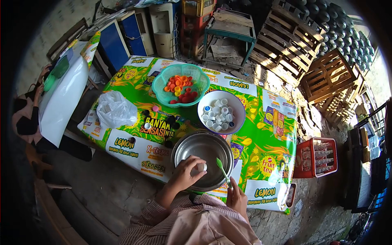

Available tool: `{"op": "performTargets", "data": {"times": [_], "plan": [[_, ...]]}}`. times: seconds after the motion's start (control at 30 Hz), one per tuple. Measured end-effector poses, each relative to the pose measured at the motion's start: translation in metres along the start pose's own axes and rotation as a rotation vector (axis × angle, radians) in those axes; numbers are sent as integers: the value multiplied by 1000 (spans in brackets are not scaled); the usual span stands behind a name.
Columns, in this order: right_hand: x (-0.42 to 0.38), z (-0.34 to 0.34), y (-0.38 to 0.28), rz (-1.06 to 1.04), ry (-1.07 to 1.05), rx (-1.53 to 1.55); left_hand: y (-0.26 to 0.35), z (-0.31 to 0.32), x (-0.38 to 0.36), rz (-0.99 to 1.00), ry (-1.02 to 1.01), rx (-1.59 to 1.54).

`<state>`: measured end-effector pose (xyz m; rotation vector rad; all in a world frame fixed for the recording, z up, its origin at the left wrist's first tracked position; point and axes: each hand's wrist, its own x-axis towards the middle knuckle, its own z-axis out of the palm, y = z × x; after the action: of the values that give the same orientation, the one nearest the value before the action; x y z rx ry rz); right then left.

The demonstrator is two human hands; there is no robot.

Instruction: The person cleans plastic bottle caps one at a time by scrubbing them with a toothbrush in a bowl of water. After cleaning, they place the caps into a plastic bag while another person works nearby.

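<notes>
Over the left side of a metal bowl, my left hand pinches a white cap. My right hand, at the bowl's lower right, grips a green brush by its handle, its head pointing up over the bowl. Behind the metal bowl stands a white bowl of white caps, some with blue. A green basket farther back holds orange, red and yellow caps. Black caps lie left of the metal bowl.
A clear plastic bag lies on the left of the patterned tablecloth. A red crate of bottles stands on the floor at right. Wooden pallets lean behind. Another person sits at far left by a white-covered table.
</notes>
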<state>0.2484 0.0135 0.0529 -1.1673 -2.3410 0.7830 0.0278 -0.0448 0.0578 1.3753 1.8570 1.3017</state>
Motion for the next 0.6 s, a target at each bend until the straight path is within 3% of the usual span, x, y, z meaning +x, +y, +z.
{"op": "performTargets", "data": {"times": [0.07,0.1,0.17,0.2,0.3,0.4,0.5,0.57,0.6], "plan": [[0,9,14,24,-137,-126,-26,5,3,177,-187,549],[0,3,10,-22,-111,-109,-18,4,9,190,-176,549],[0,-9,-8,-6,12,38,7,0,13,208,-15,193],[2,-6,-7,1,17,32,8,2,16,165,-30,37],[1,3,-4,84,-19,5,-29,13,35,148,-151,162],[2,-4,-17,52,90,96,10,6,81,326,59,64],[12,-5,-24,83,52,25,2,11,143,410,70,77],[20,-4,-30,76,22,-17,-25,18,171,371,42,277],[23,-2,-33,33,98,-11,-25,20,166,220,20,392]]}}
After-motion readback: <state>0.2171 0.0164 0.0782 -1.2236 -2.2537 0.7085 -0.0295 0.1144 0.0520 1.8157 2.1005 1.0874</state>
